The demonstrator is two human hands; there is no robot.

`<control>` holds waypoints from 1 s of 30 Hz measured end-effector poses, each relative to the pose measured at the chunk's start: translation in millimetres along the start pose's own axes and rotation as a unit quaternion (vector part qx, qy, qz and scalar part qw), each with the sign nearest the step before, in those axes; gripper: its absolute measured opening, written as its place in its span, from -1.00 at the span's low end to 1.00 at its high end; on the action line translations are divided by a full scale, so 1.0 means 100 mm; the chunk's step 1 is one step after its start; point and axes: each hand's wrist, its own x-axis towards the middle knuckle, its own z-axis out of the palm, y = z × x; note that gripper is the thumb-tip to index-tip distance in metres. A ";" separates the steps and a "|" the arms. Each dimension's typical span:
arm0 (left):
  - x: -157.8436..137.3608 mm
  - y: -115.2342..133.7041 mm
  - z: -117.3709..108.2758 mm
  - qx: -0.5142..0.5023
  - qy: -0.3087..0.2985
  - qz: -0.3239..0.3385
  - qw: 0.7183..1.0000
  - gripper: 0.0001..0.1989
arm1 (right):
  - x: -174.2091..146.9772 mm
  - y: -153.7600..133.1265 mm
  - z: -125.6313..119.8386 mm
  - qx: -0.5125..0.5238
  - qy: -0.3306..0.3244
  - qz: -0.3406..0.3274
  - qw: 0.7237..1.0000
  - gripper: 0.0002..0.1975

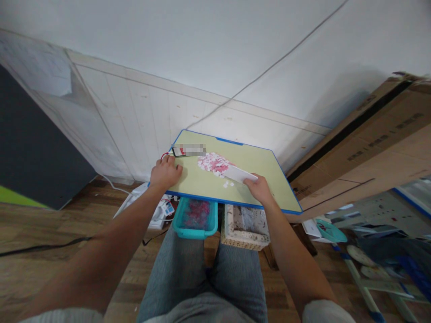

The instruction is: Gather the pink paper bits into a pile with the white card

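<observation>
Pale-yellow tabletop with blue edging (259, 157). At its left side: bare left hand (164, 174), fingers relaxed, nothing seen in their grasp. Just beyond: flat, black-edged phone (182, 151); red patch on screen, remainder pixelated, no text legible. Right of phone, mid-tabletop: loose heap of small white and pink pieces (213, 163). Thin, white rectangular card (240, 174) meets heap's right side, long axis running near-right to far-left. Bare right hand (260, 188) pinches card's near end; heap lies leftward of and beyond these fingers. Far right: brown cardboard box (367, 143), dark print unreadable.
</observation>
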 end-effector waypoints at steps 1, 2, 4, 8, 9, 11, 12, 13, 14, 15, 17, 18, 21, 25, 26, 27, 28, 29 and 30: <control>0.00 0.01 -0.01 0.000 0.001 -0.002 1.000 -0.51 | 0.03 -0.02 0.02 -0.001 0.000 -0.004 1.000 -0.63; -0.01 0.01 -0.03 -0.001 0.005 -0.002 1.000 -0.52 | 0.06 -0.04 0.04 -0.002 -0.003 -0.008 1.000 -0.62; -0.02 0.04 -0.07 -0.007 0.022 0.013 1.000 -0.56 | 0.12 -0.08 0.09 -0.005 -0.015 -0.019 1.000 -0.62; -0.06 0.12 -0.17 -0.048 0.068 0.103 0.991 -0.64 | 0.18 -0.10 0.16 -0.010 -0.032 -0.037 0.999 -0.65; -0.07 0.17 -0.18 -0.061 0.070 0.123 0.988 -0.66 | 0.19 -0.09 0.16 -0.012 -0.034 -0.039 0.999 -0.66; -0.08 0.28 -0.18 -0.084 0.059 0.156 0.982 -0.70 | 0.20 -0.06 0.13 -0.019 -0.041 -0.041 0.998 -0.69; -0.06 0.35 -0.16 -0.093 0.048 0.171 0.980 -0.72 | 0.20 -0.04 0.11 -0.021 -0.046 -0.041 0.998 -0.71; -0.04 0.42 -0.13 -0.101 0.041 0.181 0.978 -0.73 | 0.21 -0.03 0.09 -0.022 -0.049 -0.038 0.998 -0.73; -0.01 0.49 -0.10 -0.106 0.031 0.190 0.976 -0.73 | 0.22 -0.02 0.07 -0.020 -0.051 -0.033 0.998 -0.74; 0.02 0.57 -0.07 -0.108 0.022 0.194 0.975 -0.73 | 0.24 -0.02 0.07 -0.018 -0.050 -0.027 0.998 -0.74; 0.10 0.69 -0.01 -0.110 0.010 0.196 0.974 -0.73 | 0.28 -0.03 0.07 -0.017 -0.044 -0.026 0.999 -0.72; 0.14 0.74 0.02 -0.109 0.003 0.196 0.975 -0.74 | 0.29 -0.05 0.08 -0.021 -0.043 -0.033 0.998 -0.71; 0.19 0.82 0.07 -0.102 -0.021 0.206 0.973 -0.77 | 0.32 -0.07 0.09 -0.035 -0.052 -0.055 0.997 -0.71; 0.15 0.83 0.09 -0.080 -0.058 0.221 0.970 -0.78 | 0.30 -0.05 -0.03 -0.013 -0.096 -0.072 0.993 -0.77; 0.14 0.83 0.09 -0.072 -0.067 0.218 0.971 -0.78 | 0.30 -0.05 -0.06 -0.009 -0.094 -0.074 0.993 -0.77; 0.13 0.83 0.09 -0.065 -0.074 0.211 0.973 -0.77 | 0.30 -0.05 -0.07 -0.007 -0.084 -0.075 0.994 -0.77; 0.12 0.83 0.09 -0.059 -0.081 0.201 0.974 -0.77 | 0.31 -0.05 -0.08 -0.007 -0.070 -0.075 0.995 -0.77; 0.12 0.83 0.09 -0.055 -0.087 0.191 0.976 -0.76 | 0.31 -0.07 -0.07 -0.008 -0.056 -0.074 0.996 -0.76; 0.12 0.84 0.09 -0.051 -0.092 0.182 0.978 -0.75 | 0.31 -0.08 -0.05 -0.009 -0.049 -0.075 0.996 -0.75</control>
